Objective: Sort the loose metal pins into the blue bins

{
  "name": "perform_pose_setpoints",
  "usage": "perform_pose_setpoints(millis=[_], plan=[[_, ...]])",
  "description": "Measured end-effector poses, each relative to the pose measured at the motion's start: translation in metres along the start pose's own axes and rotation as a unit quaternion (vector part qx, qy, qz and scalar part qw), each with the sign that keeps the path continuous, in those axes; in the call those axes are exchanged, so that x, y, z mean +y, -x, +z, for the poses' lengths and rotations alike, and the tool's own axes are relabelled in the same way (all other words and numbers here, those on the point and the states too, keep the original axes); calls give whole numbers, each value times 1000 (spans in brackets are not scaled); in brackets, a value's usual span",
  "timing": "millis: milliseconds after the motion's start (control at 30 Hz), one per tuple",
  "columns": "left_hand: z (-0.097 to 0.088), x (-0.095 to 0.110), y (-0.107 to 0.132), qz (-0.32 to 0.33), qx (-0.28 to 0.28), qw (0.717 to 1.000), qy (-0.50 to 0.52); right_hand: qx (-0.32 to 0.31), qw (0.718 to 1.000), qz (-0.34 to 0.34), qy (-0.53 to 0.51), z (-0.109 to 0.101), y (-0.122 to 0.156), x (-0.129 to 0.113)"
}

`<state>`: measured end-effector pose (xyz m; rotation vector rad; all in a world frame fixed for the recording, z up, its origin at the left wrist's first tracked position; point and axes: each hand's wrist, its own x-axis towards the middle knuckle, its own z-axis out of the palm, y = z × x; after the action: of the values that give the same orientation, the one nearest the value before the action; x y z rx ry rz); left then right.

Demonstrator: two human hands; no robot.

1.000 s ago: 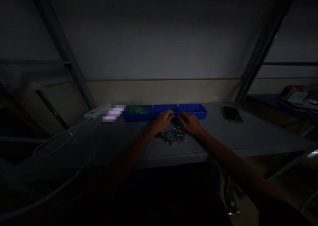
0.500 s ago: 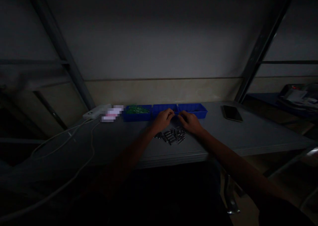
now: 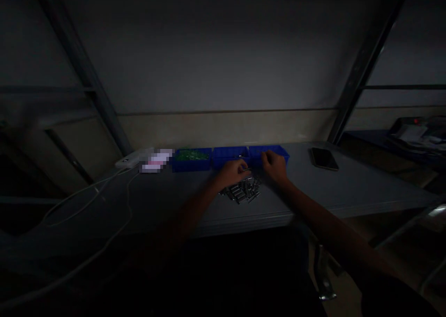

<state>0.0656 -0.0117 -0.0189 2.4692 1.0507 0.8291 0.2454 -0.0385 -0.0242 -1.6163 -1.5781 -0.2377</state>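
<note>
Largest, a pale wall (image 3: 226,75) rises behind the middle blue bin (image 3: 219,162), my landmark throughout. On my head feed, a grey tabletop (image 3: 365,180) carries that bin and extends to both sides of it. Directly left of the landmark, the left blue bin (image 3: 191,165) contains green material (image 3: 191,155); directly right is the right blue bin (image 3: 256,161). Of the hands, the left hand (image 3: 232,173) is before the landmark, its fingertips narrowed on what, in this dim light, appears to be a small metal piece (image 3: 246,170); the right hand (image 3: 274,164), right of the landmark, has curled fingers, contents indeterminable to me. A phone (image 3: 324,158) lies farther right. Smallest, short metal cylinders (image 3: 244,190) lie heaped in front of the landmark.
</note>
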Motion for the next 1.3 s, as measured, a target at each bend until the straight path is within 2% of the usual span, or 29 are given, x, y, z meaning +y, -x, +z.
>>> perform_pose_setpoints(millis=[100, 167, 367, 433, 567, 733, 833, 967, 1100, 1300], plan=[[4, 3, -2, -2, -78, 997, -25, 24, 996, 71, 38, -1, -5, 8], [5, 3, -3, -11, -102, 994, -44, 20, 993, 103, 58, -2, -6, 11], [3, -1, -3, -51, -75, 993, -75, -16, 987, 141, 76, -3, -7, 10], [-1, -4, -2, -64, -81, 991, -81, -26, 991, 113, 66, -3, -5, 7], [-11, -9, 1, -88, -112, 985, -93, -78, 996, -2, 38, -1, 3, -6], [-16, -7, 2, -82, -118, 984, -108, -202, 971, -127, 36, 0, 11, -19], [-15, -6, 2, -70, -125, 984, -101, -234, 953, -186, 40, 0, 13, -20], [-12, -11, 1, -69, -131, 985, -92, -242, 939, -240, 51, 3, 13, -18], [-10, -18, 0, -55, -123, 987, -82, -235, 940, -241, 46, 8, 12, -15], [-14, -10, 0, -5, -41, 997, -72, -165, 961, -220, 7, 12, 10, -12]])
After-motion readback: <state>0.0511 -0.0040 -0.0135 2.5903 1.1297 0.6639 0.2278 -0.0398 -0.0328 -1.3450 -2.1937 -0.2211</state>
